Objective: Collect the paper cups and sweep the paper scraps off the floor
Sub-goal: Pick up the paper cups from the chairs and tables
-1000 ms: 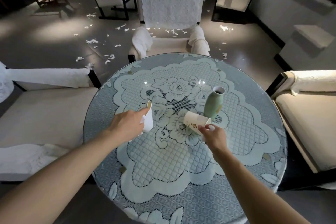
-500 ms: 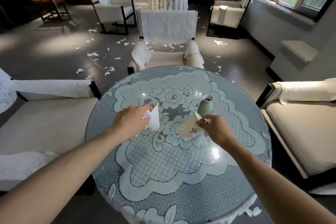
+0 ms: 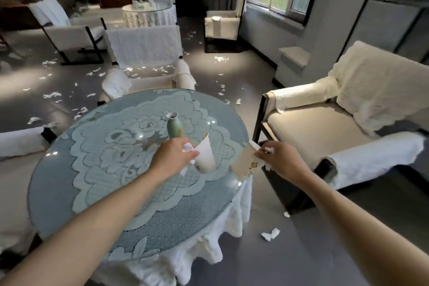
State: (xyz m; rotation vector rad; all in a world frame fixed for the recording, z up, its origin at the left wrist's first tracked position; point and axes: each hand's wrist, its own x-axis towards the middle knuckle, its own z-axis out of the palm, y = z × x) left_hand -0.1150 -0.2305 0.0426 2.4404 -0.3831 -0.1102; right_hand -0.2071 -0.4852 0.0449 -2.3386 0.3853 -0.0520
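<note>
My left hand (image 3: 173, 159) grips a white paper cup (image 3: 205, 157) and a crumpled paper scrap above the round table's right side. My right hand (image 3: 282, 160) pinches the rim of a second paper cup (image 3: 247, 165), tan with a small gold mark, held past the table's right edge, with a bit of white paper tucked under the fingers. White paper scraps (image 3: 270, 234) lie on the dark floor to the right of the table. Many more scraps (image 3: 52, 95) are scattered over the floor beyond it.
A round glass-topped table (image 3: 97, 204) with a lace cloth carries a green vase (image 3: 174, 126). Cream armchairs stand at the right (image 3: 325, 132), behind the table (image 3: 148, 53) and at the left. A second round table (image 3: 148, 13) stands farther back.
Both hands lifted their cups off the table and carried them right. My view swung right, showing the right armchair and floor scraps beside the table.
</note>
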